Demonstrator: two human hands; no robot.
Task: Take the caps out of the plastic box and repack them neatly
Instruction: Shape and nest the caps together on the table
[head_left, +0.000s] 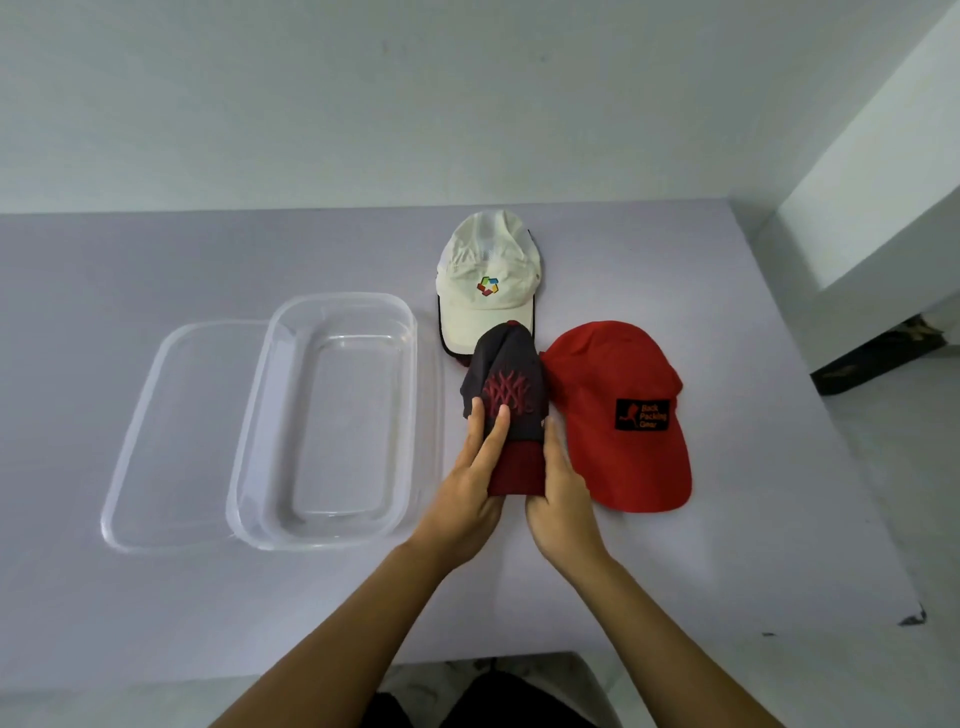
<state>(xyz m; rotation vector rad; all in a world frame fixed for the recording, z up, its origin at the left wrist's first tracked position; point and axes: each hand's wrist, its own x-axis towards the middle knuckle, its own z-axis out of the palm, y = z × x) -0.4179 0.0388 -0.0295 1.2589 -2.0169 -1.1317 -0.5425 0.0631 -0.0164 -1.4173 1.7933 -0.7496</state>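
While both hands hold it from the near side, the dark cap (grey crown, red stitched logo, dark red brim) sits squeezed narrow over the table, brim pointing toward the person. Left hand wraps the cap's left edge, two fingers lying on top of the crown just beside the logo. Right hand grips the right edge of the brim, thumb side pressed against the fabric; both hands closed on this cap. Can't tell if the cap rests on the table or is slightly lifted.

White cap with a multicolour logo lies farther back on the table, brim toward the person, brim tip touching or overlapped by the dark cap's crown. A dark edge shows under the white cap's brim; unclear what that is. Red cap with a black patch lies flat to the right, just beside the dark cap and the right hand, brim toward the person.

Clear plastic box stands left of the hands, nothing inside it. Its clear lid lies flat on the table, left of the box, right edge tucked under or against the box.
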